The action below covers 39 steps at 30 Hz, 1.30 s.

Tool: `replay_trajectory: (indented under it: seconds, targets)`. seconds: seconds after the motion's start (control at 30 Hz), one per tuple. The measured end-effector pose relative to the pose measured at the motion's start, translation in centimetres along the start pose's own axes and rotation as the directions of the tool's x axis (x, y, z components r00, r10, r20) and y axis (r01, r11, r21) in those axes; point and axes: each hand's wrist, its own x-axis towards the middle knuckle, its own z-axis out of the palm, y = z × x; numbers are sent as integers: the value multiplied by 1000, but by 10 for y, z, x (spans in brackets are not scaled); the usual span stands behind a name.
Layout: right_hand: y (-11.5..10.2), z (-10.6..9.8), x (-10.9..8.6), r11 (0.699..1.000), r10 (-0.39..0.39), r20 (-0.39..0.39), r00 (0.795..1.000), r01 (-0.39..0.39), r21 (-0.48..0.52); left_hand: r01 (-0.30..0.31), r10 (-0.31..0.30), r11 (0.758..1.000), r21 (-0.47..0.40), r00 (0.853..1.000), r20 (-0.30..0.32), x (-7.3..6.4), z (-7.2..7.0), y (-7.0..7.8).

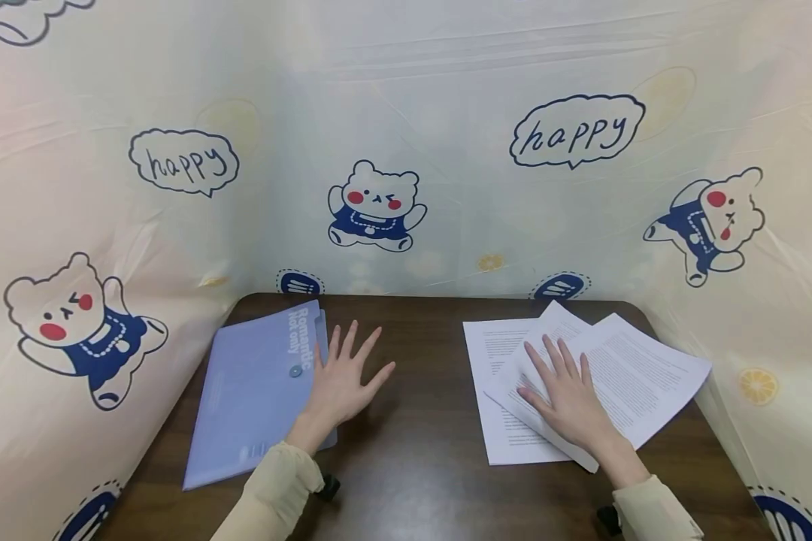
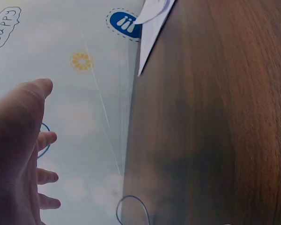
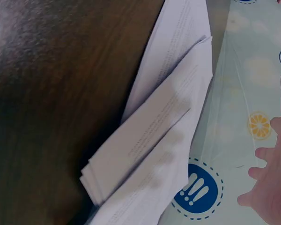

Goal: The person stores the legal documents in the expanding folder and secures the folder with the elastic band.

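Observation:
In the head view my left hand [image 1: 341, 383] hovers with spread fingers beside the right edge of a blue-purple document folder [image 1: 250, 398], which has a round button and white lettering. The left wrist view shows the same hand [image 2: 16, 140] apart from the table, holding nothing. My right hand [image 1: 571, 398] is spread over several printed paper sheets [image 1: 636, 376], fanned in overlapping stacks on the right. In the right wrist view a gap separates that hand [image 3: 271, 159] from the papers [image 3: 154, 126]. Its fingers are straight and grip nothing.
The dark brown wooden table [image 1: 413, 451] extends between the folder and the papers. A pale curtain [image 1: 446, 98] printed with bears and "happy" bubbles surrounds the table's back and sides. Dark bands [image 1: 328, 487] sit at the wrists.

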Motion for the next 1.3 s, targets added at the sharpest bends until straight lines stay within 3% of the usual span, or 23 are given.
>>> replay_trajectory:
  seconds: [0.6, 0.87, 1.03, 1.3]
  targets:
    - [14, 13, 0, 999, 39, -2, 999, -39, -10, -5, 5, 1000, 5, 998, -63, 7, 13, -28]
    - [15, 17, 2, 999, 42, -12, 999, -42, 0, -7, 9, 1000, 25, 997, -79, 9, 14, -33]
    - [17, 15, 1, 999, 48, -15, 999, -48, -6, 7, -5, 1000, 30, 998, -57, 10, 17, -35]
    - [22, 13, -2, 999, 51, -21, 998, -51, 2, 25, -26, 1000, -10, 997, -67, 8, 16, -37]
